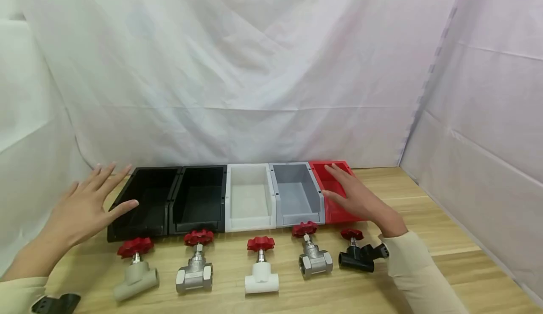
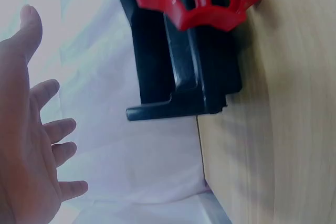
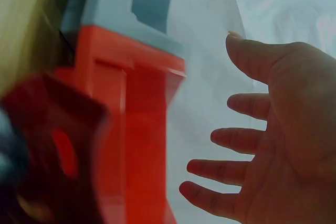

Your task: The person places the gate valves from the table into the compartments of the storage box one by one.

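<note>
My left hand hovers, fingers spread, by the leftmost black bin; the left wrist view shows its palm with nothing in it. The right hand, fingers extended and holding nothing, is over the red bin. In front of the bins stands a row of valves with red handwheels: a beige tee-shaped valve, a metal valve, a white valve, a smaller metal valve and a black valve. The black one lies just below the right wrist.
Between the end bins sit a second black bin, a white bin and a grey bin, side by side on the wooden table. White cloth hangs behind and at both sides. Each wrist wears a black camera mount.
</note>
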`<state>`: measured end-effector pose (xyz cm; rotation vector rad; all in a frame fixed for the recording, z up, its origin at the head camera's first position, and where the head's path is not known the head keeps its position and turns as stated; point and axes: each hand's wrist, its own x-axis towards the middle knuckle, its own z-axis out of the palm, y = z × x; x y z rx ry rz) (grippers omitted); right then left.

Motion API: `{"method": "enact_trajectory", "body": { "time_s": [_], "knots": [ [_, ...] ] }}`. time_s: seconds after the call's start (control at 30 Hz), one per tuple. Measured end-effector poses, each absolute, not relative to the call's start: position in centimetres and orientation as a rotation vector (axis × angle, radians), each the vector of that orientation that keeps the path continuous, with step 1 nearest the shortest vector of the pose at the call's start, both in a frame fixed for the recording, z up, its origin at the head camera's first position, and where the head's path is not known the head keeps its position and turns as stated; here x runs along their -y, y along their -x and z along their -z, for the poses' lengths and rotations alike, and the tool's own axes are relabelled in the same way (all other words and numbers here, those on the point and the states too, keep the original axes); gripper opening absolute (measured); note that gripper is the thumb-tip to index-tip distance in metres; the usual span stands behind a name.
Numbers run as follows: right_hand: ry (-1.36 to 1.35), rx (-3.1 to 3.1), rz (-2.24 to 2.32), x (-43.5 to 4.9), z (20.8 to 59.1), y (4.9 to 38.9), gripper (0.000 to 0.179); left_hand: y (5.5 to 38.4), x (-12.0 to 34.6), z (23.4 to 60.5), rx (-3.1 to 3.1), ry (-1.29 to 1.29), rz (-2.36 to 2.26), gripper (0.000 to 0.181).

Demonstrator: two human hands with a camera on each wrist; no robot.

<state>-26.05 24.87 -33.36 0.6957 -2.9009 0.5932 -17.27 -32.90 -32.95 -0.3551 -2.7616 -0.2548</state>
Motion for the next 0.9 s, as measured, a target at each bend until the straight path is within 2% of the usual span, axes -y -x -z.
{"method": "enact_trajectory", "body": {
  "time_s": [0.6, 0.9],
  "knots": [
    [-0.698, 2.929, -0.61, -24.0, 34.0, 25.7, 0.076, 15.9, 33.5, 34.0, 2.642, 0.299, 0.301, 0.086],
    [-0.836, 2.943, -0.607, -24.9, 32.3, 27.7, 0.071, 15.5, 33.0, 33.3, 2.617, 0.251, 0.375, 0.082]
  ]
}}
